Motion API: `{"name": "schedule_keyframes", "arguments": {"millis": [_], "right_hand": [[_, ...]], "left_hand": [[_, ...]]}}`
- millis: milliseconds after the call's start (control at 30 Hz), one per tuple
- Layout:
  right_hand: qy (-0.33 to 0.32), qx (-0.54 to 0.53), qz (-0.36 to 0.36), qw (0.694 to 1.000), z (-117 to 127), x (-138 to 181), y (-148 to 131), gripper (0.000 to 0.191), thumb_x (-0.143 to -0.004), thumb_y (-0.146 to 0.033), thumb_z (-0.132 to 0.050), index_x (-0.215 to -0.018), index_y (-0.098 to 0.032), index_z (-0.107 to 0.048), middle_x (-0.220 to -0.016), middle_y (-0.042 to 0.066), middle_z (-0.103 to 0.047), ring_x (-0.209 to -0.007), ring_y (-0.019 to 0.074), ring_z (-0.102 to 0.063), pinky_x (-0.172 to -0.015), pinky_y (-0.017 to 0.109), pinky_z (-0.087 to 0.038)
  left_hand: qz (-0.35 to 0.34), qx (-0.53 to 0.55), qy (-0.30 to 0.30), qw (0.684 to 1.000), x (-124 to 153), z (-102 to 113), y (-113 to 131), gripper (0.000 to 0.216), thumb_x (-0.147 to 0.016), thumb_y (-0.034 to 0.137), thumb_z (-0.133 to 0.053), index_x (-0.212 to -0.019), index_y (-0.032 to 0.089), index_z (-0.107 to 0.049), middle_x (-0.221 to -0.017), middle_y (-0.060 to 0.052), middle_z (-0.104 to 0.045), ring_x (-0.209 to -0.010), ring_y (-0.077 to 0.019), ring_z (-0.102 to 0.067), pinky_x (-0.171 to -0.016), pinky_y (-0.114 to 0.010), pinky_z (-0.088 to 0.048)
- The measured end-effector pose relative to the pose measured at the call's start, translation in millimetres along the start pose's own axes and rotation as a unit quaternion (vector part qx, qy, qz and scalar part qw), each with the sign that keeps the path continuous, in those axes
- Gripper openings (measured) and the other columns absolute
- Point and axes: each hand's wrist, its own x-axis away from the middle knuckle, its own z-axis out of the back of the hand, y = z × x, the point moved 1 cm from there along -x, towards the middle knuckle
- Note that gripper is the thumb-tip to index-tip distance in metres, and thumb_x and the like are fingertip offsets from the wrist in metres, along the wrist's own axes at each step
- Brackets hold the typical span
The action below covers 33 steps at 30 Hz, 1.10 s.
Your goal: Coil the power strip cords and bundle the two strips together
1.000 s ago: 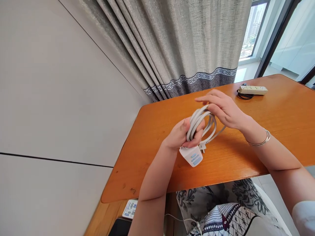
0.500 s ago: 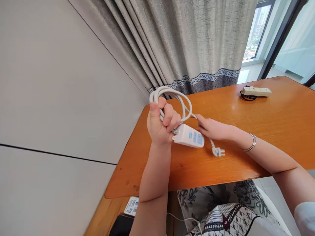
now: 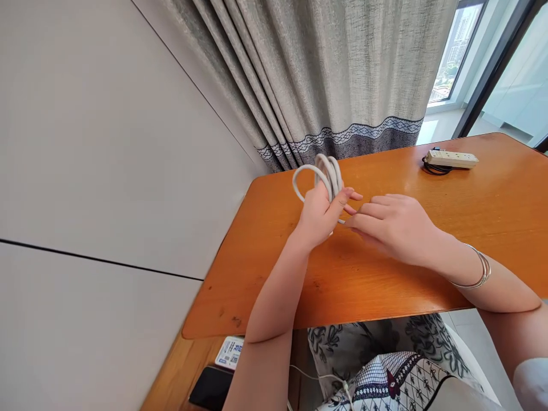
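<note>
My left hand [image 3: 319, 220] is closed around a coil of white power-strip cable [image 3: 322, 173], held upright above the orange wooden table [image 3: 385, 268]. The loops stick up above my fingers. My right hand [image 3: 394, 225] lies just right of it, fingers stretched toward the left hand and touching the cable at their tips. The white socket block and the plug are hidden behind my hands. A silver bangle [image 3: 475, 274] sits on my right wrist.
A second, beige power strip [image 3: 454, 158] with a black cable lies at the table's far right. Grey curtain [image 3: 334, 74] hangs behind; a plain wall is at left. Below the table edge are a phone [image 3: 212, 388] and a small card [image 3: 230, 352].
My left hand turned and came down, so the socket block and plug went out of sight. My right hand moved left over them to the coil.
</note>
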Motion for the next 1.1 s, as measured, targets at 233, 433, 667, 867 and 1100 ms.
{"name": "schedule_keyframes", "arguments": {"millis": [233, 433, 667, 867, 1100], "right_hand": [[0.149, -0.145, -0.025, 0.978, 13, -2, 24, 0.030, -0.097, -0.048, -0.058, -0.108, -0.024, -0.072, -0.100, 0.006, -0.067, -0.088, 0.0185, -0.059, -0.080, 0.034, -0.046], [0.155, -0.307, -0.090, 0.935, 1, -7, 41, 0.051, -0.092, -0.061, -0.059, -0.126, -0.024, -0.065, -0.110, 0.008, -0.064, -0.105, 0.0237, -0.059, -0.094, 0.043, -0.049], [0.222, -0.505, -0.283, 0.785, -51, -8, 57, 0.065, -0.094, -0.075, -0.035, -0.140, -0.029, -0.045, -0.137, 0.010, -0.054, -0.121, 0.0218, -0.056, -0.105, 0.043, -0.047], [-0.207, -0.586, -0.215, 0.753, -78, -8, 28, 0.079, -0.073, -0.063, -0.076, -0.130, -0.015, -0.050, -0.121, 0.012, -0.063, -0.106, 0.0232, -0.061, -0.091, 0.038, -0.052], [-0.191, -0.416, -0.203, 0.866, -53, -8, 34, 0.053, -0.072, -0.044, -0.083, -0.112, -0.016, -0.063, -0.102, 0.007, -0.068, -0.088, 0.0204, -0.062, -0.076, 0.033, -0.049]], "left_hand": [[0.105, 0.202, -0.272, 0.935, 11, -20, 5, 0.071, -0.081, 0.089, -0.034, -0.070, 0.020, -0.050, -0.050, 0.000, -0.057, -0.032, -0.0071, -0.037, -0.033, -0.023, -0.028], [0.120, 0.328, -0.306, 0.886, 14, -29, 1, 0.054, -0.075, 0.064, -0.076, -0.074, 0.021, -0.042, -0.044, 0.013, -0.033, -0.031, -0.0014, -0.019, -0.033, -0.018, -0.017], [0.050, 0.460, -0.018, 0.886, 3, -2, 16, 0.052, -0.089, 0.064, -0.060, -0.070, 0.023, -0.033, -0.039, 0.016, -0.009, -0.024, -0.0035, -0.003, -0.030, -0.021, -0.012], [0.007, 0.434, 0.246, 0.867, -8, 17, 31, 0.050, -0.104, 0.053, -0.036, -0.066, 0.021, -0.036, -0.038, 0.012, -0.018, -0.026, -0.0048, -0.012, -0.034, -0.019, -0.019], [0.062, 0.328, 0.295, 0.895, -22, 39, 7, 0.044, -0.100, 0.042, -0.055, -0.063, 0.021, -0.043, -0.040, 0.008, -0.031, -0.041, -0.0084, -0.045, -0.047, -0.017, -0.036]]}}
